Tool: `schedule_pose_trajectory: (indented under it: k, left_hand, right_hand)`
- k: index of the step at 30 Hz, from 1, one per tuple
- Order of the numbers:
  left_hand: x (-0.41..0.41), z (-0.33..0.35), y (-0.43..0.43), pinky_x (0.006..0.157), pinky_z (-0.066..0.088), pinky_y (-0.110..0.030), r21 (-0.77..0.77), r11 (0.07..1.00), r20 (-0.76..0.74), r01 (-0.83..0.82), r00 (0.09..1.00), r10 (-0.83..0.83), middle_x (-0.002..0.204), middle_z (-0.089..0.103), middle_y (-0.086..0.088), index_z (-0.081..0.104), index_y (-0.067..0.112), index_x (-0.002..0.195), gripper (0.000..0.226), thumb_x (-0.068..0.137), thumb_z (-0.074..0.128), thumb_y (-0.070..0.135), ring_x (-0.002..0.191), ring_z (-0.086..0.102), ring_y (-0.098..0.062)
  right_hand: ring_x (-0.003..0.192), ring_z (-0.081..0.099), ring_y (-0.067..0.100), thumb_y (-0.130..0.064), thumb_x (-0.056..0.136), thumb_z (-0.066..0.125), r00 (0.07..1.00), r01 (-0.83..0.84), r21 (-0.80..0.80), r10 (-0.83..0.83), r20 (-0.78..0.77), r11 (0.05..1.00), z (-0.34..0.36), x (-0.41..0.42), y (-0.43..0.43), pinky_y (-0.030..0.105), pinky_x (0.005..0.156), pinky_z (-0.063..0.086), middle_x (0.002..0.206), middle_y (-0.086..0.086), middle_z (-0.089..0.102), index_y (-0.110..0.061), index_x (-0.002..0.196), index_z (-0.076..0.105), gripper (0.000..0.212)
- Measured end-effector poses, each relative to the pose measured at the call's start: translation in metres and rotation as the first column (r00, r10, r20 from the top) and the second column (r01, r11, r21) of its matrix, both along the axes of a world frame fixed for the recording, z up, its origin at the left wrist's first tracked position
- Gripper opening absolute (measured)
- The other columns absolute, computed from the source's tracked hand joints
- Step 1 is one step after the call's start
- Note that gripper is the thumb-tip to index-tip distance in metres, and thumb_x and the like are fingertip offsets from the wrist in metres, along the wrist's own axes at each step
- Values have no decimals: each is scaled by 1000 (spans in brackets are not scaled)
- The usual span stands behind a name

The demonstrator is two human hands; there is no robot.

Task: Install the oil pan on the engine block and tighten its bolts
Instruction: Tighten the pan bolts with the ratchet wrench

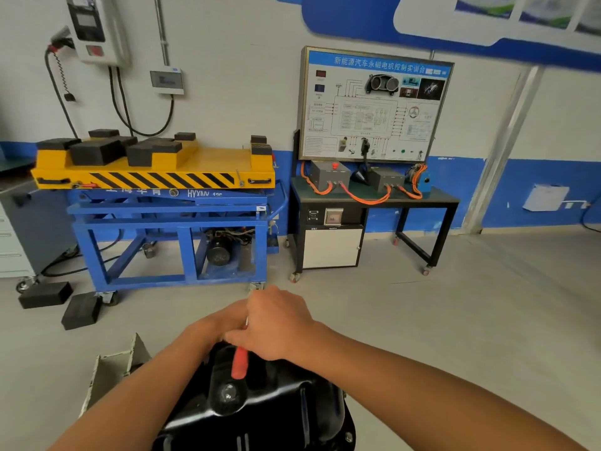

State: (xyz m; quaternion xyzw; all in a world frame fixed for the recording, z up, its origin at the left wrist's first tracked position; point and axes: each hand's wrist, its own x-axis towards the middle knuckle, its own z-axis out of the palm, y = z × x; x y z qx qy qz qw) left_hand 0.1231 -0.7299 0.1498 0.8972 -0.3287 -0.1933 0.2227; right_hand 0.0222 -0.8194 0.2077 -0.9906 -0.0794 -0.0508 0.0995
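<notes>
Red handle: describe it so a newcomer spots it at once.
Look bottom centre at the black oil pan. Over its far end, the red handle pokes out from under the right hand, the only red thing against the black metal.

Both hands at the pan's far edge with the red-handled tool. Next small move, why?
Probably turn the red-handled tool a short stroke: the right hand grips its upper end at the far rim of the oil pan, the left hand beside it. The bolt is hidden, so that is a guess.

Training board, at 1 o'clock: header "新能源汽车永磁电机控制实训台", white on blue.
Blue lift cart, at 10 o'clock: "HYXNN"; the characters beside it are too blurred to read.
</notes>
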Motion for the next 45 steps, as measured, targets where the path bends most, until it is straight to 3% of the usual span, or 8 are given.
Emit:
schedule_pose_trajectory:
  k: [10,14,18,23,30,36,39,45]
  left_hand:
    - [2,-5,4,59,40,-8,-68,987,-132,-145,982,135,69,60,13,62,26,76,30,103,51,33,60,52,4]
    - [2,-3,2,64,40,-17,-54,987,-172,-150,975,138,63,55,15,61,25,74,40,102,47,52,58,50,1]
    - [5,-6,2,63,39,-16,-60,992,-158,-110,982,100,63,53,13,59,21,76,40,103,46,47,57,47,0]
    - [7,-8,1,55,36,-10,-105,987,-193,-120,976,98,47,53,20,56,24,67,42,104,48,42,47,48,5]
    - [10,-14,1,56,36,-7,-107,989,-157,-102,984,85,58,51,17,54,26,68,40,105,47,40,52,48,4]
    - [10,-16,-4,62,39,-10,-144,988,-134,-53,990,33,71,51,7,52,17,79,34,106,44,38,64,45,-4]
    - [9,-16,-7,66,41,-15,-130,991,-104,-43,994,29,76,53,5,53,14,88,32,106,43,39,68,47,-6]
    - [10,-16,-5,84,50,-33,-70,997,-28,-40,999,39,90,63,-5,64,6,95,24,103,51,25,82,54,-14]
  right_hand:
    - [58,56,16,-35,82,74,980,-61,-243,12,-199,968,34,8,-48,32,58,49,52,-3,52,-17,56,55,37]
    - [81,59,26,-14,93,61,996,6,-348,-37,-84,937,33,26,-63,35,65,47,76,2,52,-16,89,64,5]
    - [86,56,28,-4,92,55,997,-5,-365,-23,-71,931,21,44,-68,37,64,45,99,8,58,-17,121,62,32]
    - [134,33,34,-5,91,57,962,-165,-284,90,-259,945,-12,65,-66,51,97,46,160,4,25,-24,159,-6,95]
    - [142,23,29,-54,96,51,970,-206,-260,161,-182,943,-14,72,-75,51,109,36,161,4,24,-26,160,2,85]
    - [107,43,26,-87,81,36,998,-40,-414,52,20,909,7,57,-74,45,89,39,103,5,51,-15,101,64,79]
    - [74,46,24,-84,83,39,999,31,-453,-8,52,891,12,50,-66,40,75,35,71,2,43,-16,63,42,72]
    - [64,48,22,-68,95,38,985,76,-203,-105,-134,976,0,38,-45,34,62,42,69,2,46,-19,64,44,58]
